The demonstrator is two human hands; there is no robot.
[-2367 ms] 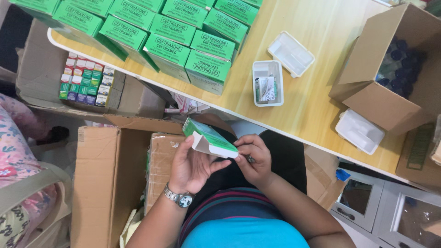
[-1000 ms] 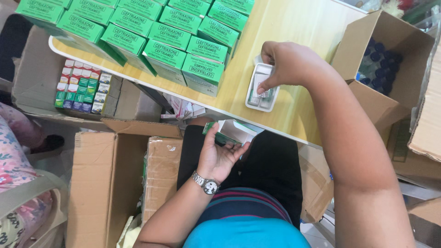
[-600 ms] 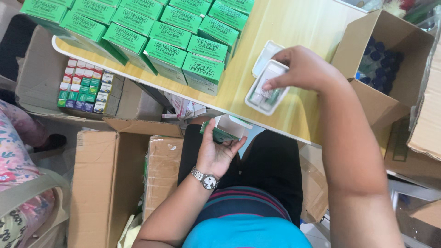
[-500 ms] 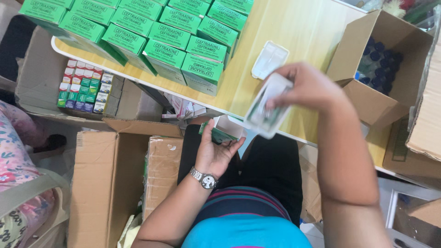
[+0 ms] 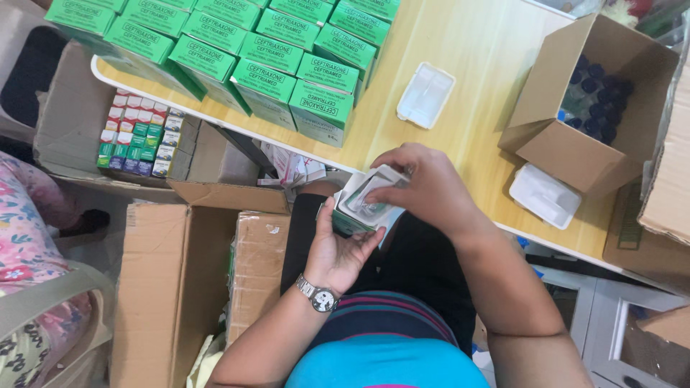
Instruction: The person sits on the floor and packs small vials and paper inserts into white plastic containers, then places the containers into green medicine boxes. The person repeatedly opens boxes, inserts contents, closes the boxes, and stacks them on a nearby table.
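While left hand [image 5: 343, 248] cups the green carton [image 5: 343, 219], right hand [image 5: 424, 188] pinches a light, flimsy tray [image 5: 370, 201]; grip edges.

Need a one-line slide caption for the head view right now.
Right hand lowers a white tray into a small green box in the left hand.

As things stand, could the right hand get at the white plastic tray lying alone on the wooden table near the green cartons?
Probably not at once. The path over the table to the white tray looks free, but the right hand is occupied, pressing a clear tray at the small carton in the left hand.
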